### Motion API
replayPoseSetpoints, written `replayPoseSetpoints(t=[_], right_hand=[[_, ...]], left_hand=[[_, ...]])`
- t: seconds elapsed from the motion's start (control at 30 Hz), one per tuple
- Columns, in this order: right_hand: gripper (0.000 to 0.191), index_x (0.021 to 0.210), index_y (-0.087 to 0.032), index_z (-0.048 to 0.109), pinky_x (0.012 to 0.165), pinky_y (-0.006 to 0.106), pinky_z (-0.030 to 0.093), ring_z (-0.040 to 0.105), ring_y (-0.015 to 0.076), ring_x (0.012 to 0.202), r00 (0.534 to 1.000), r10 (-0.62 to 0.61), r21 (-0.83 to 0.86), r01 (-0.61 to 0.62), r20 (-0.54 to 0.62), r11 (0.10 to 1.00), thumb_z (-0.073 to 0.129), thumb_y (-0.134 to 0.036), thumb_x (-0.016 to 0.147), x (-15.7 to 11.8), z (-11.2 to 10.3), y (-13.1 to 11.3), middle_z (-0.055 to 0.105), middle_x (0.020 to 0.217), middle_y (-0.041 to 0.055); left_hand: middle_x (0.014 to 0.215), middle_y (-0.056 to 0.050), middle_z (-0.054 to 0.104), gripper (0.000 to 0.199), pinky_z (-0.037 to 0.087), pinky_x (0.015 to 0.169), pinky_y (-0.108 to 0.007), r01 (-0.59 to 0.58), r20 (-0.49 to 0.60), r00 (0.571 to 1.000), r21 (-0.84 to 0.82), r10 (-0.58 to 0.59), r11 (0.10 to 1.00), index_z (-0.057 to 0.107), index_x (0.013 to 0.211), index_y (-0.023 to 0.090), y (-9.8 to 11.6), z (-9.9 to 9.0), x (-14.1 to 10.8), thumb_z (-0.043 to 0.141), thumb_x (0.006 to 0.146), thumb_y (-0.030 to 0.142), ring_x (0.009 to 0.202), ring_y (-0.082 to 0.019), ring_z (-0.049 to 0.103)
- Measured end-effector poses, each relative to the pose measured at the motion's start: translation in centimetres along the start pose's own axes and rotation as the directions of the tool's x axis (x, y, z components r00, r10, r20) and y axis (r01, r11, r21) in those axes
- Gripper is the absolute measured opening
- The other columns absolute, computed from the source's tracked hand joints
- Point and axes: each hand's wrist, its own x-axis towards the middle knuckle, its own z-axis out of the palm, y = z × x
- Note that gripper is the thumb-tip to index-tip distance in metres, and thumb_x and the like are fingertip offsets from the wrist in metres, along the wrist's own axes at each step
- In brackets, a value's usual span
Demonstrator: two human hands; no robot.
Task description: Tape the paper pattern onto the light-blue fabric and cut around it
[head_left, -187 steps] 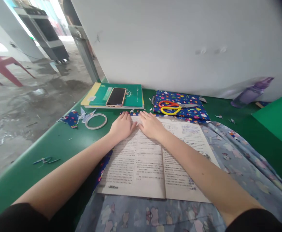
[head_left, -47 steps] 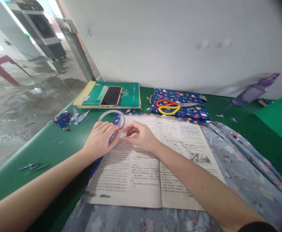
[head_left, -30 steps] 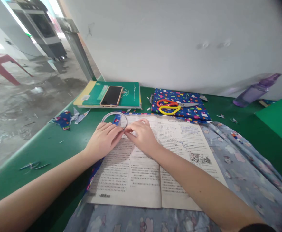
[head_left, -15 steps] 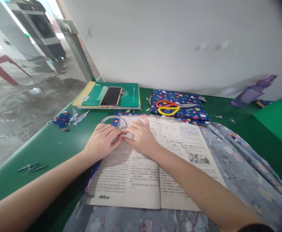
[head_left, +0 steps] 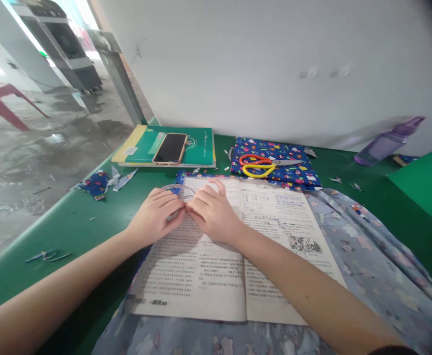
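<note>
My left hand (head_left: 159, 215) and my right hand (head_left: 213, 209) meet over the left page of an open printed book (head_left: 219, 271). Between them is a thin, pale ring that looks like a roll of clear tape (head_left: 181, 187); its near part is hidden behind my fingers. The fingers of both hands are closed in pinches at the roll's near edge, thumbs almost touching. The book lies on patterned cloth-like cover material (head_left: 352, 246), with its blue side showing along the far and left edges.
Orange-and-yellow-handled scissors (head_left: 271, 165) lie on a folded blue patterned piece (head_left: 293, 177). Behind my left hand, a phone (head_left: 170, 148) rests on green books (head_left: 203, 143). A purple bottle (head_left: 382, 143) stands by the wall. Scraps (head_left: 96, 185) litter the green table (head_left: 101, 222).
The roll of tape has tipped, so its ring now looks flatter and lower. My fingertips have drawn closer together; the book and scissors stay put.
</note>
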Motion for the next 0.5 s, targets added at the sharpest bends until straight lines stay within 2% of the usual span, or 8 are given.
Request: replayPoseSetpoints(t=[0.2, 0.5], right_hand=[[0.022, 0.082, -0.021, 0.058, 0.113, 0.044, 0.017, 0.05, 0.0153, 0.087, 0.995, -0.094, -0.068, 0.093, -0.024, 0.993, 0.042, -0.016, 0.096, -0.17, 0.16, 0.07, 0.062, 0.083, 0.0003], [0.023, 0.08, -0.02, 0.057, 0.113, 0.043, 0.018, 0.051, 0.0149, 0.086, 0.995, -0.074, -0.094, 0.068, -0.066, 0.993, 0.042, -0.018, 0.097, -0.05, 0.52, 0.15, 0.058, 0.076, -0.0011]], left_hand=[[0.069, -0.001, 0.059, 0.01, 0.041, 0.069, -0.033, 0.032, -0.006, 0.999, -0.057, -0.032, 0.998, 0.054, 0.08, 0.018, -0.16, 0.2, -0.08, 0.05, 0.088, 0.013, 0.066, -0.016, 0.054], [0.071, -0.001, 0.061, 0.007, 0.042, 0.07, -0.034, -0.014, -0.053, 0.998, 0.083, 0.019, 0.996, 0.054, 0.082, 0.017, -0.36, -0.09, 0.01, 0.053, 0.087, 0.013, 0.068, -0.018, 0.056]])
